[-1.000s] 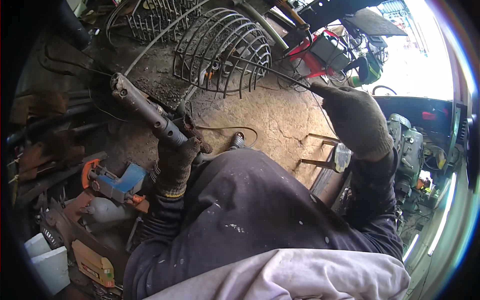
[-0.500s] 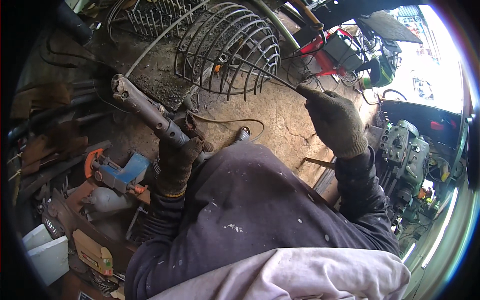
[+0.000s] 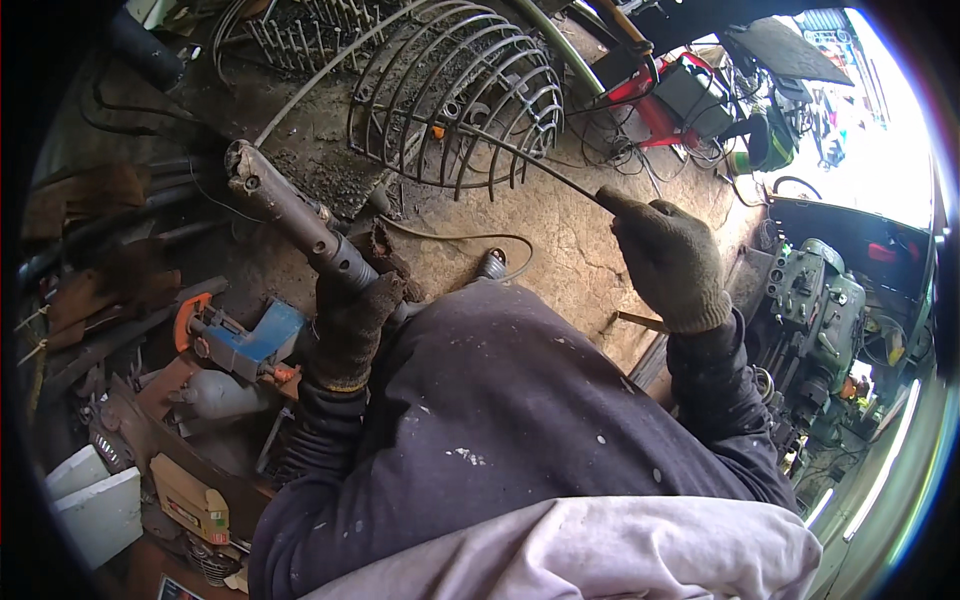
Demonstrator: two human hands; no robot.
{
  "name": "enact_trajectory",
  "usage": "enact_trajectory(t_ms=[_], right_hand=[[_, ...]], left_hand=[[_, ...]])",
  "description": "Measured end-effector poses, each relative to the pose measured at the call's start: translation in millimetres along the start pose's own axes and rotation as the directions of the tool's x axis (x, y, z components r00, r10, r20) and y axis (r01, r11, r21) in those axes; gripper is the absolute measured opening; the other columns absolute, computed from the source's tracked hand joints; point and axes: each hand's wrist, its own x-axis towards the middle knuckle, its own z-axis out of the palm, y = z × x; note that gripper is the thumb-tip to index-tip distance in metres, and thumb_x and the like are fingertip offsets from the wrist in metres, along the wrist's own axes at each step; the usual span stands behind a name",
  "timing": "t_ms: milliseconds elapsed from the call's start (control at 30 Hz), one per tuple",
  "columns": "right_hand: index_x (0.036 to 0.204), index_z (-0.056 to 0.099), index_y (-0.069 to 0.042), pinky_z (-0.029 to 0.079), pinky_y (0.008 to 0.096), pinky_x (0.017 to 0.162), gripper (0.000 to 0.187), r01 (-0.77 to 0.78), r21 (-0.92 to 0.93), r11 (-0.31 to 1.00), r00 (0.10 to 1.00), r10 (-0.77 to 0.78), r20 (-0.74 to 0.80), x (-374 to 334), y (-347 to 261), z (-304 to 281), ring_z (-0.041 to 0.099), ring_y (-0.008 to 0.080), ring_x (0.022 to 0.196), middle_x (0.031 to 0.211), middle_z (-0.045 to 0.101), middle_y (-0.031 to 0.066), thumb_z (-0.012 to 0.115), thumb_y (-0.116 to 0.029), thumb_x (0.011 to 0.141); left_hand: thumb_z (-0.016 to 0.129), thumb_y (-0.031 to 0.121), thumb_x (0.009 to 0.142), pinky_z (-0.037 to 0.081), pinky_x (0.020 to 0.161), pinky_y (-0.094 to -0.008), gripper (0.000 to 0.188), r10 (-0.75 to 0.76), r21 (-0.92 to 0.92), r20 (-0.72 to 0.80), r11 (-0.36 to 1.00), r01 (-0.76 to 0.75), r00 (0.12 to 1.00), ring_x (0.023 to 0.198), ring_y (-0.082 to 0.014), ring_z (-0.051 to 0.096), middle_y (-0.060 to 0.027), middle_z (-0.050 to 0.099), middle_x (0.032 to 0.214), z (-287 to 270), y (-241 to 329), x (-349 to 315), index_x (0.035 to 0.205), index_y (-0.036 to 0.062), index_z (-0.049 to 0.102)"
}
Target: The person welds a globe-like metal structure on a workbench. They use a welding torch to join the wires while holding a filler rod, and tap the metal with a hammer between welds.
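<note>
My left hand (image 3: 352,330), in a dark worn glove, is wrapped round the lower part of a rusty metal tube (image 3: 300,225). The tube slants up to the left, with round holes in its side and a ragged upper end. Away to the right, my right hand (image 3: 675,262), in a grey-green knit glove, is closed on the near end of a thin metal rod (image 3: 545,165). The rod runs up and left across a curved cage of metal bars (image 3: 500,60). Its far end is hard to tell from the cage bars and a small metal ring there.
Behind the tube lies a dark, dirt-covered plate (image 3: 325,165). A rack of upright metal pins (image 3: 315,35) stands at the back left. To my left are a blue clamp-like tool (image 3: 265,340) and cardboard (image 3: 190,500); a green machine (image 3: 815,310) stands right. A hose (image 3: 470,238) crosses the floor.
My right hand sits slightly lower and farther right in the picture, with the rod still in it. The left hand and tube have barely shifted.
</note>
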Motion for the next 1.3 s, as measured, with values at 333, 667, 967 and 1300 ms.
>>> enact_trajectory(t_ms=[333,667,967,1300], right_hand=[[0.122,0.071,-0.019,0.051,0.0416,0.059,0.031,0.036,0.058,0.998,0.998,-0.033,-0.053,-2,11,15,0.066,0.0314,0.066,0.076,0.064,0.0113,0.066,-0.015,0.091],[0.122,0.071,-0.021,0.052,0.0408,0.058,0.032,0.075,0.048,0.996,0.992,-0.069,-0.104,-4,18,23,0.066,0.0298,0.065,0.077,0.064,0.0099,0.067,-0.015,0.091],[0.121,0.071,-0.017,0.054,0.0430,0.064,0.030,0.134,0.125,0.983,0.987,-0.121,-0.106,-1,23,22,0.069,0.0332,0.072,0.082,0.067,0.0138,0.067,-0.014,0.091],[0.122,0.070,-0.015,0.056,0.0419,0.072,0.032,0.093,0.057,0.994,0.990,-0.086,-0.108,-2,18,16,0.071,0.0333,0.083,0.092,0.071,0.0137,0.065,-0.014,0.090]], left_hand=[[0.073,0.003,0.085,0.057,0.075,-0.0281,0.050,-0.092,0.089,-0.053,0.991,0.096,0.994,0.085,-0.0138,0.064,-0.0042,0.063,0.106,-5,6,-16,0.131,0.0057,0.054],[0.079,0.008,0.084,0.055,0.087,-0.0306,0.056,-0.360,-0.416,-0.127,0.865,0.280,0.924,0.103,-0.0161,0.062,-0.0086,0.060,0.118,-3,45,-22,0.133,0.0017,0.052],[0.079,0.008,0.084,0.056,0.087,-0.0311,0.054,-0.368,-0.255,-0.223,0.916,0.310,0.903,0.102,-0.0172,0.064,-0.0096,0.061,0.119,19,37,-70,0.131,0.0003,0.053],[0.076,0.007,0.086,0.056,0.085,-0.0315,0.057,-0.281,-0.510,-0.064,0.834,0.211,0.957,0.101,-0.0180,0.065,-0.0109,0.062,0.121,-3,21,-50,0.134,-0.0004,0.048]])
